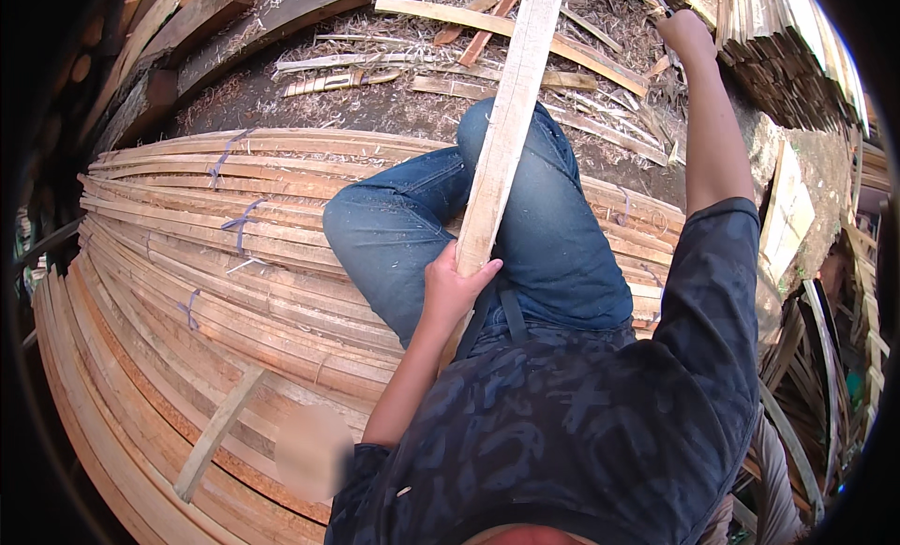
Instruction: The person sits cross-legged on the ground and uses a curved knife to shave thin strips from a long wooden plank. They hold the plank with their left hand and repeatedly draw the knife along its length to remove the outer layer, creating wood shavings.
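A long pale wooden plank (pixel 514 114) slants across my lap, its far end out past my knees and its near end against my body. My left hand (pixel 457 278) is closed around it near my waist, with the thumb lying over the top face. Stretched far out to the front right, my right hand (pixel 689 34) is closed in a fist on a slim blade-like tool (pixel 662 3). Only a narrow grey piece of that tool shows beyond the fist, so its exact kind is unclear. The tool is apart from the plank.
I sit on bundled wooden strips (pixel 281 198) bound with purple ties. Thick timber beams (pixel 262 29) lie at the far left. Offcuts (pixel 562 123) and shavings cover the ground ahead. A tall stack of thin boards (pixel 783 58) stands at the far right, close to my right hand.
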The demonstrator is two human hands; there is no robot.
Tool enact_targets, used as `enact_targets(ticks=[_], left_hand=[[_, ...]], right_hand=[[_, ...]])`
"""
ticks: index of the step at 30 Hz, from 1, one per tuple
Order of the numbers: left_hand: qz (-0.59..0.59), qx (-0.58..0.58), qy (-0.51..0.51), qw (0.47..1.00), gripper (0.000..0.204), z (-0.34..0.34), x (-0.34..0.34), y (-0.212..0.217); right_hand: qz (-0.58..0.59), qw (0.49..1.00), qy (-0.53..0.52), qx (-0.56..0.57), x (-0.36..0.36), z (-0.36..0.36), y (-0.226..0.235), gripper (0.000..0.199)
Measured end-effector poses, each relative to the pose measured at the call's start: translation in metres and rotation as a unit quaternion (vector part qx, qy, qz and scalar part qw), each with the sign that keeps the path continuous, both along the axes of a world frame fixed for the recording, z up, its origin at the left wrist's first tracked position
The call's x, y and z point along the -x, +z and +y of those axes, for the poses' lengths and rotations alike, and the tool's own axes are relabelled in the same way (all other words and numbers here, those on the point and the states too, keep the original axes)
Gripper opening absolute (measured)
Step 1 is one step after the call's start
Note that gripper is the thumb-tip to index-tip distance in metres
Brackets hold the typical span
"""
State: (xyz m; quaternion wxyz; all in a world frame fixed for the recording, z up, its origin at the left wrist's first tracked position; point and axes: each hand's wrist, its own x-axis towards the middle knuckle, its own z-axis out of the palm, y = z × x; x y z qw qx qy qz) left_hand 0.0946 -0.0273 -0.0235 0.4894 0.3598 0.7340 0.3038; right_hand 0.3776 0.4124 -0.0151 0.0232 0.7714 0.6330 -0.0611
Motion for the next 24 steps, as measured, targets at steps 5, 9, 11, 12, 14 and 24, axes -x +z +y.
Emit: enact_targets(ticks=[5,9,11,12,14,24], left_hand=[[-0.016,-0.025,0.025,0.999,0.04,-0.003,0.001,-0.005],[-0.034,-0.027,0.019,0.999,0.038,-0.006,0.003,-0.007],[-0.041,-0.021,0.006,0.999,0.038,-0.004,0.005,-0.006],[-0.046,-0.017,-0.001,0.999,0.038,-0.005,0.005,-0.006],[-0.104,0.01,0.006,0.994,0.039,-0.01,0.011,-0.009],[-0.175,0.026,-0.001,0.984,0.041,-0.008,0.017,-0.011]], right_hand=[[-0.024,0.999,0.031,0.026,-0.006,-0.05,-0.021,0.035],[0.153,0.984,0.087,0.021,0.01,-0.148,-0.098,0.035],[0.293,0.956,0.013,0.03,0.024,-0.202,-0.133,0.048],[0.386,0.921,-0.046,0.011,0.032,-0.232,-0.152,0.045],[0.469,0.875,-0.118,0.036,0.044,-0.259,-0.175,0.038],[0.558,0.826,0.058,-0.06,0.097,-0.248,-0.061,0.024]])
